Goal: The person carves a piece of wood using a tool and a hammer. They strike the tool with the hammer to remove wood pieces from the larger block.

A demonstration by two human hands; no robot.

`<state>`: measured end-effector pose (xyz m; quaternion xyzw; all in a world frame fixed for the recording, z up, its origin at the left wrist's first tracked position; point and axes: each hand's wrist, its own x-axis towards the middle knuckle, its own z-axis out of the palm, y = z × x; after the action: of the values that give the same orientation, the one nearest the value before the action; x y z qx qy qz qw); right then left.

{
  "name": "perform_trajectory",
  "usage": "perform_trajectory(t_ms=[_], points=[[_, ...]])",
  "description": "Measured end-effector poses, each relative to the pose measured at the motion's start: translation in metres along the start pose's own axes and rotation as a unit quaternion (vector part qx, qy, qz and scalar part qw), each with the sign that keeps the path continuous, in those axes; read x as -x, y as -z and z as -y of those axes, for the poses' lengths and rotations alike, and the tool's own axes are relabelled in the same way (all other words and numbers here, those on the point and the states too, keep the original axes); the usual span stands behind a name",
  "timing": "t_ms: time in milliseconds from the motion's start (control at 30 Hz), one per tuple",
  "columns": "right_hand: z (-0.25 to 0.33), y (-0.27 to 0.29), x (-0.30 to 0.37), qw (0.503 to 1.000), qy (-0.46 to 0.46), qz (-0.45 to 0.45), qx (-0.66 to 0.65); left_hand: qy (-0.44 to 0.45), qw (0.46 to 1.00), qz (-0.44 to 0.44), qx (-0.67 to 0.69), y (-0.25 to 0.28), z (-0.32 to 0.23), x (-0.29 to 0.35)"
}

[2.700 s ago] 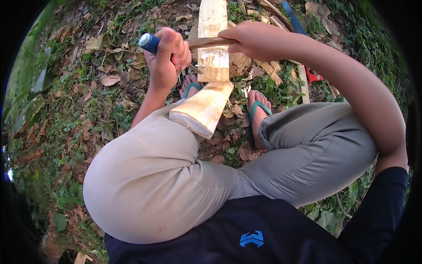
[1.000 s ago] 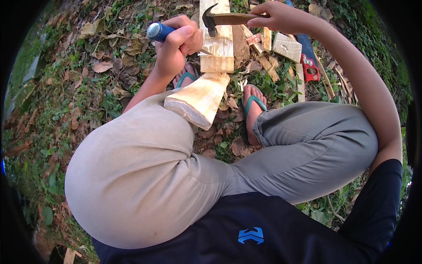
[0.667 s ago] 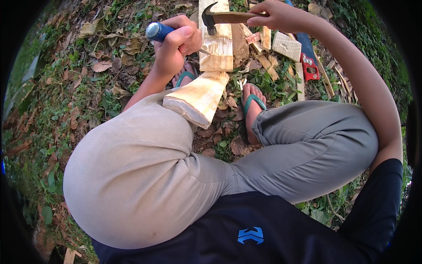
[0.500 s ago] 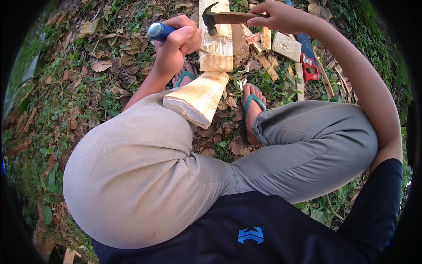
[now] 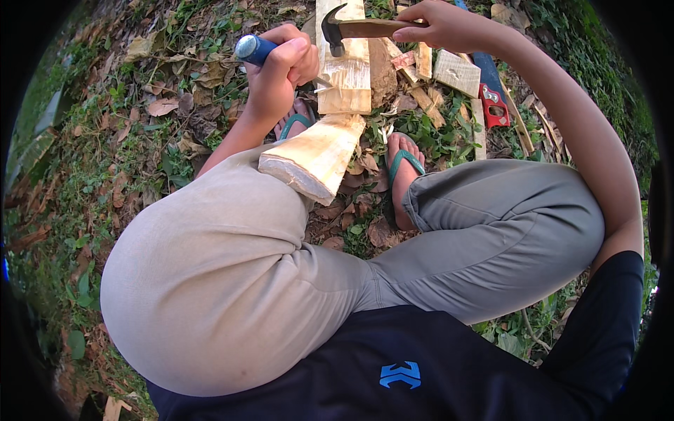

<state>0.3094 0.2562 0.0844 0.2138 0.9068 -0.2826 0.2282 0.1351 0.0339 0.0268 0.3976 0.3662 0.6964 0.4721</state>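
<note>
My left hand [image 5: 284,62] is wrapped round the blue handle of a chisel [image 5: 255,50]. The handle's pale end points up and left, and the metal blade slants down to the left edge of a pale wooden board [image 5: 345,100]. Whether its tip touches the wood I cannot tell. My right hand [image 5: 439,23] grips the wooden handle of a claw hammer [image 5: 335,31], whose dark head hangs over the board. A cut, roughened patch shows on the board below the hammer head. Nearer me, a tapered wooden block [image 5: 316,156] slopes down from the board's end, beside my left leg.
Right of the board lie offcuts [image 5: 426,61], a squarish wood block [image 5: 457,74] and a saw with a red handle [image 5: 495,107]. My sandalled feet [image 5: 405,163] flank the wood. Dry leaves [image 5: 163,107] and green plants cover the ground.
The chisel's blade leans slightly more toward the board than before. Both hands have otherwise barely moved, and the hammer stays over the board.
</note>
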Motion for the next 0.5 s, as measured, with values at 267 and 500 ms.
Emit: perform_trajectory(t_ms=[267, 500], points=[[0.006, 0.000, 0.004, 1.000, 0.006, -0.007, -0.001, 0.006, 0.999, 0.035, -0.013, 0.003, -0.001, 0.004], [0.018, -0.020, 0.004, 0.985, 0.077, -0.127, 0.091, 0.009, 0.997, 0.076, -0.028, 0.005, 0.007, 0.002]])
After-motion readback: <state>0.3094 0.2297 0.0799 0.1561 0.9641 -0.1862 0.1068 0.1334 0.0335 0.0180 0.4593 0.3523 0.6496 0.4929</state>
